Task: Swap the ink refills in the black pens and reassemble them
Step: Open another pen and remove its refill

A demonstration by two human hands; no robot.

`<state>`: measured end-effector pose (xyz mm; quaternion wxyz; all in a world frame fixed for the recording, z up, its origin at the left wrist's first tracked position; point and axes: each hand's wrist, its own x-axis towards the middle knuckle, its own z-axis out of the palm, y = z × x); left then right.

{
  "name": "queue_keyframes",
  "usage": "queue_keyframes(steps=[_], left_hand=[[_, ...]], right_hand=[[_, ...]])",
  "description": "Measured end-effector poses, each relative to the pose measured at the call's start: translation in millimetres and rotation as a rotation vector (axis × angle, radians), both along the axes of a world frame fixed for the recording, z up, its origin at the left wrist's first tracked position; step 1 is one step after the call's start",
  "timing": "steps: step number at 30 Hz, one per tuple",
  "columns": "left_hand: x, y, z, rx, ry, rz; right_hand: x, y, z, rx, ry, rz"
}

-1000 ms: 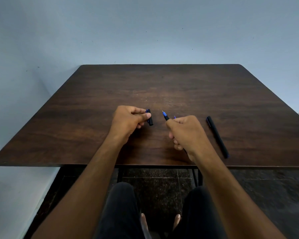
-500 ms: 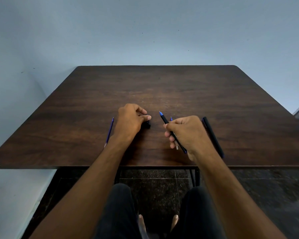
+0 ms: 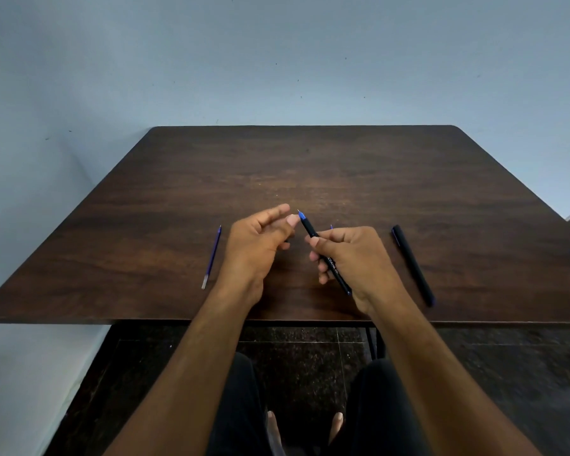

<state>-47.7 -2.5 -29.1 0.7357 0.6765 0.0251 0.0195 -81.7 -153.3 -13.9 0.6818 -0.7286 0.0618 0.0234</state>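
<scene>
I see right hand (image 3: 352, 258) gripping black pen (image 3: 323, 251), tip fitted; left hand (image 3: 260, 238) loose, empty; spare refill (image 3: 212, 258) on tabletop (image 3: 310, 166), second pen (image 3: 412, 264) untouched

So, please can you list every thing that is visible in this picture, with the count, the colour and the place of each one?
table: 1, dark brown wood, fills the middle, against the wall
held pen: 1, black with blue tip, uncapped, in the right hand, tip pointing up and away
capped pen: 1, black, lying on the table right of the right hand
loose refill: 1, blue with pale end, lying on the table left of the left hand
wall: 1, pale blue-grey, behind the table
floor: 1, dark speckled tile, under the table
left hand: 1, fingers loosely curled, thumb beside the pen tip
right hand: 1, grips the held pen
</scene>
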Motion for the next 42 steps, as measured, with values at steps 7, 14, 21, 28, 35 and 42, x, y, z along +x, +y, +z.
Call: queue_keyframes(steps=[7,14,21,28,35,42], left_hand=[[-11.8,0.3,4.2,-0.090,0.066,-0.162],[-8.0,0.9,3.5,-0.162,0.074,-0.070],[-9.9,-0.5,4.7,-0.184,0.071,0.075],[-13.5,1.5,6.5,-0.143,0.066,-0.100],[-18.0,7.3,8.3,-0.125,0.039,-0.235],[-19.4,4.4,7.4,-0.105,0.080,-0.018]], right_hand=[[-1.5,-0.2,0.9,0.035,-0.010,0.077],[-1.3,2.8,-0.8,-0.020,-0.050,0.080],[-1.5,8.8,-1.9,-0.141,-0.137,0.049],[-2.6,11.8,0.5,-0.150,-0.161,0.056],[-0.9,8.9,-3.7,-0.115,-0.133,0.062],[-2.5,9.5,-5.7,-0.074,-0.137,0.105]])
